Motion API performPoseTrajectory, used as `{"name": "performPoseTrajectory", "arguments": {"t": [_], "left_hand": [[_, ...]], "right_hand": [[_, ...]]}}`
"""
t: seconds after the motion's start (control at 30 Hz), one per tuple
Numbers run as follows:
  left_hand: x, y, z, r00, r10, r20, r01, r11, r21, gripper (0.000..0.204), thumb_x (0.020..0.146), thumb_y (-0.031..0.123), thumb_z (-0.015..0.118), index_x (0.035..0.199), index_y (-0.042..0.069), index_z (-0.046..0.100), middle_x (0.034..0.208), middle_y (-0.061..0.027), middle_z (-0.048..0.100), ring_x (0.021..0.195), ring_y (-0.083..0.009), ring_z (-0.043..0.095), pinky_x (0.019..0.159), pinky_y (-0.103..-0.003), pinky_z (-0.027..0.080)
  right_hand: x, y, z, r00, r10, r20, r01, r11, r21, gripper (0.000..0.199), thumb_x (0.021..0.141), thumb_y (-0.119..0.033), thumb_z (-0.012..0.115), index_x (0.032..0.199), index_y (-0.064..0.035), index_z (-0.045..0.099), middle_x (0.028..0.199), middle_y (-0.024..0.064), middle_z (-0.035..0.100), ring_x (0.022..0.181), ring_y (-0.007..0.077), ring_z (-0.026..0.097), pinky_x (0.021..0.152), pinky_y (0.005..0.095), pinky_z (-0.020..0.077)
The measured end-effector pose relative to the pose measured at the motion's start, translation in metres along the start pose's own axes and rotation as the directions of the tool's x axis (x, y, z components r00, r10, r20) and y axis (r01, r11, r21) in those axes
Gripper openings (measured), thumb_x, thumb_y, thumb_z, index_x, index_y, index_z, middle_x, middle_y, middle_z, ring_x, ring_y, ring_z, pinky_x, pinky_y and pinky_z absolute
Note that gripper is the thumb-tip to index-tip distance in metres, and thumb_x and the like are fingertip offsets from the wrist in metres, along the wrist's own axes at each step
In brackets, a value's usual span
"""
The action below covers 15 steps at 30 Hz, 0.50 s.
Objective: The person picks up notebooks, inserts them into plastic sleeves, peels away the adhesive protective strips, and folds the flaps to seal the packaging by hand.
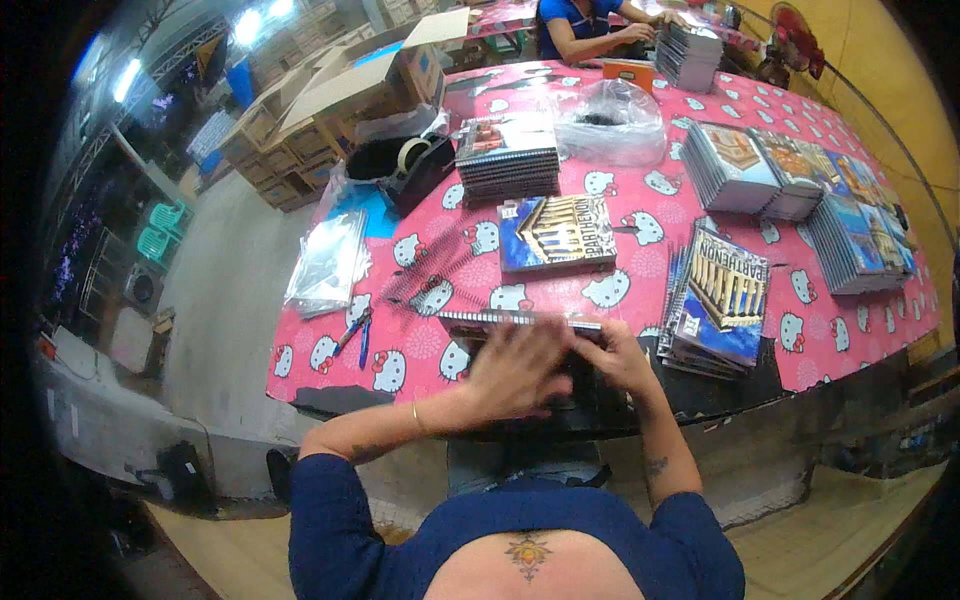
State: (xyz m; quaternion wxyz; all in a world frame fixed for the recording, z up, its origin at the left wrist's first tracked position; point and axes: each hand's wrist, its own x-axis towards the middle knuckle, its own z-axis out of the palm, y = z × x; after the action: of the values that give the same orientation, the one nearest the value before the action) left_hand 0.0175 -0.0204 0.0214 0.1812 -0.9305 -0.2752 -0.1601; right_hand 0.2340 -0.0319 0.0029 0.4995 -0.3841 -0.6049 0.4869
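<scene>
Far left on the pink counter (330, 365), clear plastic sleeves (328, 262), two pens (355, 332) and loose spiral wires (432, 268). Left hand (515, 368) is spread wide, flat on the notebook (520, 322) at the near edge; right hand (618, 358) curls around its right end, gripping it. Further right sits a stack of blue notebooks (722, 298).

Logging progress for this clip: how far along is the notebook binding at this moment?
Done: bound notebooks sit stacked along the table's right side and in a centre stack. In hand: the left hand and right hand press on a notebook at the table's near edge. Left: loose black spiral coils and a pile beside the hands.
</scene>
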Motion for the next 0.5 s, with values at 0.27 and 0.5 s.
{"name": "performPoseTrajectory", "arguments": {"t": [0.27,0.5], "left_hand": [[0.018,-0.004,0.009,0.998,-0.018,-0.054,0.021,0.998,0.051,0.088,0.091,0.063,0.043,0.148,-0.002,0.029,0.157,-0.0244,0.02,0.15,-0.0363,0.009,0.115,-0.062,-0.002],[0.028,-0.001,-0.007,0.998,0.032,-0.061,-0.03,0.999,0.042,0.091,0.094,0.064,0.036,0.151,-0.005,0.02,0.159,-0.024,0.014,0.15,-0.0372,0.007,0.115,-0.059,-0.008]], "right_hand": [[0.0,-0.009,0.001,0.998,-0.061,0.011,0.062,0.992,-0.114,0.028,0.092,-0.005,0.061,0.119,0.0025,0.062,0.098,0.011,0.07,0.089,0.0119,0.062,0.08,0.0309,0.0509],[0.003,-0.013,0.004,0.998,-0.056,0.022,0.059,0.986,-0.154,0.03,0.09,-0.005,0.063,0.119,0.0008,0.062,0.096,0.0159,0.07,0.085,0.015,0.065,0.075,0.0328,0.052]]}}
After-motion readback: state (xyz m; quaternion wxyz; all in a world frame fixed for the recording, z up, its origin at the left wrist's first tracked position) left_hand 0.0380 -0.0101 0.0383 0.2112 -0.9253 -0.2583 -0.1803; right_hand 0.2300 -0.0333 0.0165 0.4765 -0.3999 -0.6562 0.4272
